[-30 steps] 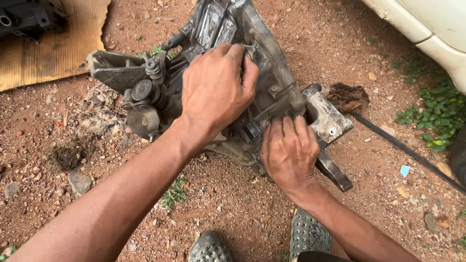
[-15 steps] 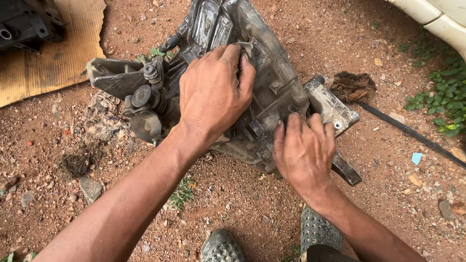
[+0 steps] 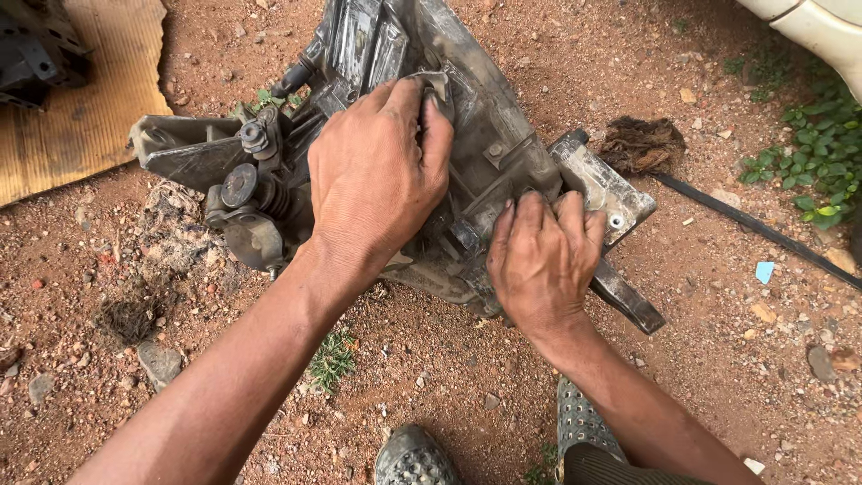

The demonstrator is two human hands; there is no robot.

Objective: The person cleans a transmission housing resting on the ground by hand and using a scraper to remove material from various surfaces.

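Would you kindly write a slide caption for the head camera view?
Both hands press on a grimy gearbox casing lying on red gravel: left hand on top, right hand at its lower edge.
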